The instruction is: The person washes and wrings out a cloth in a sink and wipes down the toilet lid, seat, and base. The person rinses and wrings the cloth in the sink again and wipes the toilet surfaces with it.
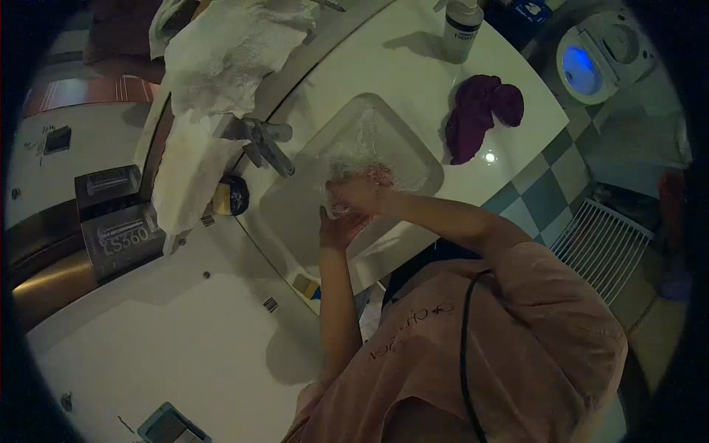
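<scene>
Both hands are together over a pale rectangular sink (284,236), among splashing water below a metal faucet (269,148). My left hand (343,227) reaches in from the lower side with its palm turned up and thumb apart, and nothing can be made out in it. Coming from the right, my right hand (354,193) lies across the left fingers and palm. Its own fingertips are blurred by water and overlap, so whether they are curled or straight is unclear. The faucet's spout points toward the hands from the left.
A purple cloth (473,114) and a pump bottle (461,33) are on the counter (369,52) beyond the sink. White crumpled material (221,59) hangs behind the faucet. A yellow-and-black object (233,196) is left of the sink; a white rack (602,247) is at right.
</scene>
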`<state>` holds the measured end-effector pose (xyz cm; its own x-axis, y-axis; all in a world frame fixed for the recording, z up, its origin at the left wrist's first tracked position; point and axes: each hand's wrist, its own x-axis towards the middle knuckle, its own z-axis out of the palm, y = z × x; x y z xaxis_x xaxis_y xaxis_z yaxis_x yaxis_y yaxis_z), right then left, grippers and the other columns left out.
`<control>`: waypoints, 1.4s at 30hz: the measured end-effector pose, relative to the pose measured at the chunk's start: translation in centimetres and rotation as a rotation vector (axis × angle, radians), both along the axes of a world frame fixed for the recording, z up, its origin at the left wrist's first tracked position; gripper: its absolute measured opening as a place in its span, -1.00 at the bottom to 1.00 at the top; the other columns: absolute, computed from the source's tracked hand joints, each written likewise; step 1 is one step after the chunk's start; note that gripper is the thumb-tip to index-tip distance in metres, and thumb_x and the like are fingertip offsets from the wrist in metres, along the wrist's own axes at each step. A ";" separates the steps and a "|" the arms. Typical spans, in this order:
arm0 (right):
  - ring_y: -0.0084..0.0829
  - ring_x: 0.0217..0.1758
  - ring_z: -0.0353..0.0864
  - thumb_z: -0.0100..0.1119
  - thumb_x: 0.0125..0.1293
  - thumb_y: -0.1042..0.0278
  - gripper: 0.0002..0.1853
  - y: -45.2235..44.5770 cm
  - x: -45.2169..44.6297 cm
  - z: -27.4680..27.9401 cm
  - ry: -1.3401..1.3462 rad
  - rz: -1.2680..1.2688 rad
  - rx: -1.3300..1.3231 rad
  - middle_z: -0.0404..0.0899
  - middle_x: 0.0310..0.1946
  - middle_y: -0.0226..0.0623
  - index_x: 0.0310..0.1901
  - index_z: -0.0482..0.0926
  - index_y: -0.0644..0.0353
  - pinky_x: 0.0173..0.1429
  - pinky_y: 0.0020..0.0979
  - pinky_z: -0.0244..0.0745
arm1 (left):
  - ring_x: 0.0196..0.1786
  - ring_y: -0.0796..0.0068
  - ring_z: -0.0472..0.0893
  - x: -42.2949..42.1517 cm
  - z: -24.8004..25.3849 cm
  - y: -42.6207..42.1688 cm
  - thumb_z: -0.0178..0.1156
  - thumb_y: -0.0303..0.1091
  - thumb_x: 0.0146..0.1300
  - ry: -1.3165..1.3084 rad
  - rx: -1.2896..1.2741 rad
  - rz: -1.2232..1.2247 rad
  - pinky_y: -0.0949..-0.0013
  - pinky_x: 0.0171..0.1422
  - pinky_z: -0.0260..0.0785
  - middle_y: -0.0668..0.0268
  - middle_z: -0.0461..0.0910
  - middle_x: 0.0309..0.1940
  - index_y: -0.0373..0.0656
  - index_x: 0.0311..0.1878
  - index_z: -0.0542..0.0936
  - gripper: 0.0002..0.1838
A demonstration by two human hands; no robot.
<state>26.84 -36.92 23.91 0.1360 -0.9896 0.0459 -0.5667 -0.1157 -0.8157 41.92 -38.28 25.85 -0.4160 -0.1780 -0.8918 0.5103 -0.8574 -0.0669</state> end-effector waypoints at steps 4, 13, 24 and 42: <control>-0.10 -0.11 0.56 0.23 0.04 0.29 -0.66 2.9 1.2 6.5 -0.213 0.264 -0.123 0.58 -0.35 -0.11 -0.13 0.46 0.17 -0.10 -0.21 0.44 | 0.37 0.09 0.20 1.4 -1.7 -1.5 -0.01 0.15 0.30 0.618 -0.100 0.115 -0.11 0.35 0.13 0.04 0.19 0.34 -0.13 0.41 0.16 -0.26; -0.48 -0.18 0.57 0.05 0.34 -0.09 -0.50 -1.9 -3.2 4.4 -0.666 0.181 0.630 0.59 -0.25 -0.32 0.02 0.48 0.22 -0.09 -0.43 0.50 | 0.03 0.49 0.43 1.6 4.4 0.5 -0.10 0.11 0.32 0.301 -0.446 -0.112 0.22 0.04 0.31 0.34 0.50 -0.01 0.00 0.19 0.38 -0.49; -0.23 0.25 0.34 0.01 0.26 -0.31 -0.25 -0.7 3.2 1.4 -1.985 0.255 0.346 0.35 0.20 -0.22 0.35 0.21 -0.01 0.31 -0.10 0.27 | 0.36 0.29 0.25 -3.1 6.4 3.4 0.09 -0.17 0.31 0.629 -0.565 0.453 0.10 0.41 0.16 0.21 0.32 0.28 -0.20 0.27 0.31 -0.47; -0.11 -0.20 0.52 0.04 0.29 0.13 -0.65 -2.0 6.3 -1.0 -0.024 -0.295 -0.029 0.53 -0.23 0.03 -0.27 0.49 0.36 -0.11 -0.17 0.42 | -0.48 0.52 0.45 -2.1 -3.9 -1.7 0.14 -0.42 0.22 -0.521 -1.541 -0.739 0.47 -0.47 0.29 0.38 0.47 -0.49 -0.17 -0.26 0.51 -0.93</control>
